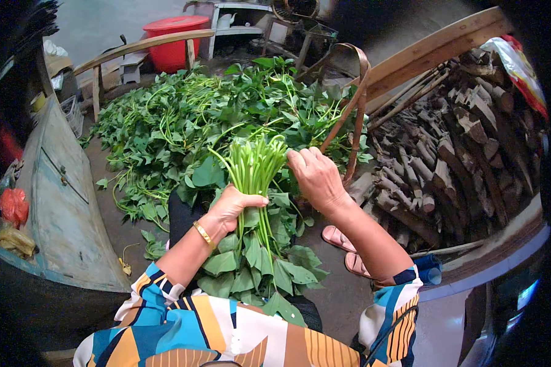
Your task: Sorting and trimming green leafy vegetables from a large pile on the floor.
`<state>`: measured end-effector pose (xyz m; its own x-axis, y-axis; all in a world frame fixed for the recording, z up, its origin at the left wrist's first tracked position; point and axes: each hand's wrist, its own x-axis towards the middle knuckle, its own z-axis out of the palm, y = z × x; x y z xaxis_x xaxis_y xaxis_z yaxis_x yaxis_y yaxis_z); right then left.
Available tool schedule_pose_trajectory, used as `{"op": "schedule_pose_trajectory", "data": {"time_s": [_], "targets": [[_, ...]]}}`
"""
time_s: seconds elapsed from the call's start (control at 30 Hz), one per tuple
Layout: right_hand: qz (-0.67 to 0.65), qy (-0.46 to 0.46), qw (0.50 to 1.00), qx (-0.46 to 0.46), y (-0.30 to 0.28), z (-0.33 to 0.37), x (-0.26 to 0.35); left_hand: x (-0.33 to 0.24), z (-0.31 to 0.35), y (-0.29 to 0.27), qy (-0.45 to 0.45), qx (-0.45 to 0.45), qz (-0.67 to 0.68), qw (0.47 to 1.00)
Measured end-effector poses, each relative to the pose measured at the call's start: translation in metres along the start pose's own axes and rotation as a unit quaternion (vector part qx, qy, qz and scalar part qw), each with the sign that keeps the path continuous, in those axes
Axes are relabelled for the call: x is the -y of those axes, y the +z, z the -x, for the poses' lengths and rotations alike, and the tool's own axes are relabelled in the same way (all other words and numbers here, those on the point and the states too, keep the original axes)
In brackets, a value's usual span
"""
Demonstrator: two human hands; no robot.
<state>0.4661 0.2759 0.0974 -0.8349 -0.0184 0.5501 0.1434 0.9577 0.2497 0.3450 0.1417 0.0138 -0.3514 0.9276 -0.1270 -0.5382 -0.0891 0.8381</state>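
Note:
A bunch of leafy green stems (258, 168), which look like sweet potato greens, stands in my left hand (231, 208). Fingers and thumb wrap its middle, the pale cut ends pointing up and away from me. Broad leaves (260, 263) hang below the hand over my lap. My right hand (317, 177) is closed, thumb and forefinger pinched together at the right edge of the stem ends; what lies between them, if anything, is hidden. Just beyond both hands spreads a large heap of the same greens (165, 128).
Stacked firewood (453, 153) fills the right side behind a wooden plank (434, 52). A bent brown strap-like handle (358, 110) rises beside the heap. A red tub (176, 46) stands at the back. Pink sandals (352, 257) lie at right; a worn pale board (67, 202) at left.

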Motion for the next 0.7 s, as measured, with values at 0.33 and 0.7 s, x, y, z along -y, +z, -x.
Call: {"op": "schedule_pose_trajectory", "data": {"time_s": [0.33,0.7], "targets": [[0.081,-0.066,0.995,0.000,0.011,0.001,-0.014,0.003,-0.001,-0.003,0.014,0.036,-0.017,0.999],[-0.379,0.227,0.890,-0.112,0.014,-0.032,-0.014,0.003,-0.001,-0.030,-0.045,0.046,0.071,0.995]]}}
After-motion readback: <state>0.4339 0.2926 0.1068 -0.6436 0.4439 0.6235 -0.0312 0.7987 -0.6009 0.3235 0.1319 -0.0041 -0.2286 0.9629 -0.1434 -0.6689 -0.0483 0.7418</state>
